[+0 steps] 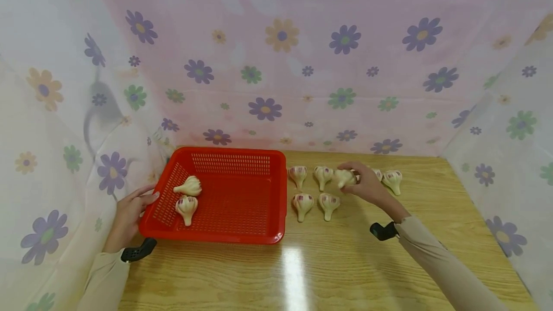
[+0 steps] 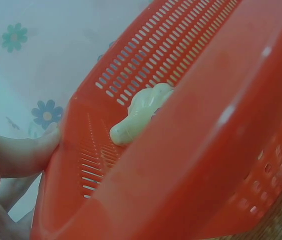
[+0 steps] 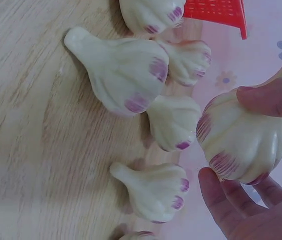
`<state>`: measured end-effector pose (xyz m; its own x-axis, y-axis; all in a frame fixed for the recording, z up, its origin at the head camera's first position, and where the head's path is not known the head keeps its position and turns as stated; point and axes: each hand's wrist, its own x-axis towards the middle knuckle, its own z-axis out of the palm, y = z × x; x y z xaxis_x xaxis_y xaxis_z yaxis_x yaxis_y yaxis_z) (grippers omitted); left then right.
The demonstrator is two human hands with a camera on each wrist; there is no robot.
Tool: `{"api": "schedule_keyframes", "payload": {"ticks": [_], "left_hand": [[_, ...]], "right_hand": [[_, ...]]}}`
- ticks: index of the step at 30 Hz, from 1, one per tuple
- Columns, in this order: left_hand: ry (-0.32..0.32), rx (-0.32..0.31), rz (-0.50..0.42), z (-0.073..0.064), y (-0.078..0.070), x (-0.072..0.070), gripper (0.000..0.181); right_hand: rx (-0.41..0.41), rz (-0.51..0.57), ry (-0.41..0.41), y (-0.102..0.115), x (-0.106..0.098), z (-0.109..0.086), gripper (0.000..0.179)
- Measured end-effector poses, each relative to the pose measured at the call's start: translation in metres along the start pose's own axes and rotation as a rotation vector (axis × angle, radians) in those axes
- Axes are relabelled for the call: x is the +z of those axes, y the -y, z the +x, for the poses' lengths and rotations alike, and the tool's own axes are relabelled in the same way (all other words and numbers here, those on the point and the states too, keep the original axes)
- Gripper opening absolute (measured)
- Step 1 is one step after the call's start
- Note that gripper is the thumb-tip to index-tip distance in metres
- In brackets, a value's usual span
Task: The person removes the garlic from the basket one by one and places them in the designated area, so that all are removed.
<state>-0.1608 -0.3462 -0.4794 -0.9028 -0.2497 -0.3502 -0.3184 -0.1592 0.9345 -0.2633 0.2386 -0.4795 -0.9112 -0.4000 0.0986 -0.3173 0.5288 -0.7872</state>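
Note:
My left hand (image 1: 131,210) grips the left rim of a red plastic basket (image 1: 276,196), its thumb (image 2: 28,155) on the rim in the left wrist view. Two garlic bulbs lie inside at the left, one sideways (image 1: 189,186) and one with its stem towards me (image 1: 187,209). Right of the basket, my right hand (image 1: 367,184) holds a garlic bulb (image 3: 245,135) between thumb and fingers, above the table in the right wrist view. Other bulbs lie around it, among them a near one (image 1: 329,205) and the rightmost one (image 1: 393,181). One bulb behind the hand is partly hidden.
More garlic bulbs (image 1: 303,205) lie in two rows on the wooden table (image 1: 224,272), close to the basket's right wall. Flower-printed cloth (image 1: 302,61) encloses the back and both sides. A black wrist device (image 1: 139,250) sits at each sleeve cuff.

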Motion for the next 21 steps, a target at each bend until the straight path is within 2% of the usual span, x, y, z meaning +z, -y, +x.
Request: {"api": "schedule_keyframes", "payload": {"ticks": [10, 21], "left_hand": [[-0.02, 0.009, -0.002, 0.001, 0.002, -0.001, 0.058], [-0.028, 0.013, -0.003, 0.001, 0.002, -0.001, 0.058]], "right_hand": [[0.06, 0.007, -0.008, -0.019, -0.005, -0.011, 0.054], [0.029, -0.001, -0.037, -0.037, -0.009, -0.02, 0.052]]}}
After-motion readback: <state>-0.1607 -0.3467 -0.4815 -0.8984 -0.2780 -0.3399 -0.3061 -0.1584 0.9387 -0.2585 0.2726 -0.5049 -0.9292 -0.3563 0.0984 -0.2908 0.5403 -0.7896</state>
